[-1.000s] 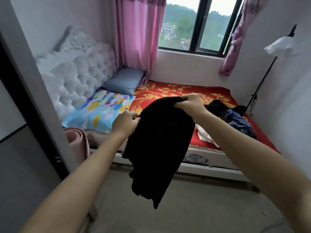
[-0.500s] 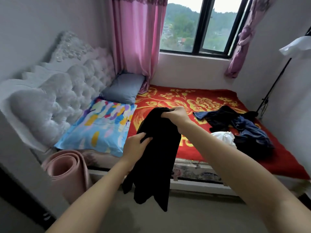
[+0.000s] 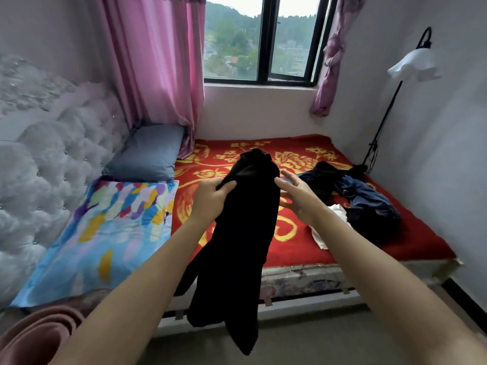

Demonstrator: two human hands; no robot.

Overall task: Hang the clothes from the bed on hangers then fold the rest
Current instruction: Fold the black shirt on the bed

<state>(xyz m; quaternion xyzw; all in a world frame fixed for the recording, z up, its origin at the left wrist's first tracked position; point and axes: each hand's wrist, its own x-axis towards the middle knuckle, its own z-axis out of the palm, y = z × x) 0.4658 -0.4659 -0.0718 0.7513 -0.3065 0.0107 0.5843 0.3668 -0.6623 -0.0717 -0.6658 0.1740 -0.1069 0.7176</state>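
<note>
The bed (image 3: 303,248) filled the room wall to wall, spread with a coarse red blanket patterned in gold flowers, against a plump, button-tufted white headboard (image 3: 52,164). A glossy pillow with painted splashes (image 3: 105,233) lay flat at the near end, a smooth grey-blue pillow (image 3: 150,156) beyond it. Over at the far right of the mattress sat the heap of clothes (image 3: 363,204), a rumpled dark and blue tangle with a scrap of white cloth poking out. The black garment (image 3: 245,246) hung limp and matte in front of the bed's edge, bunched at the top, its long tail dangling toward the floor. The left hand (image 3: 210,201) had it now, grip pinching a fold near the upper edge. And the right hand (image 3: 297,198) had let go! Half a second earlier it clutched the top of the fabric; here its fingers were spread and blurred, just beside the cloth. The camera had also closed in on the bed.
</note>
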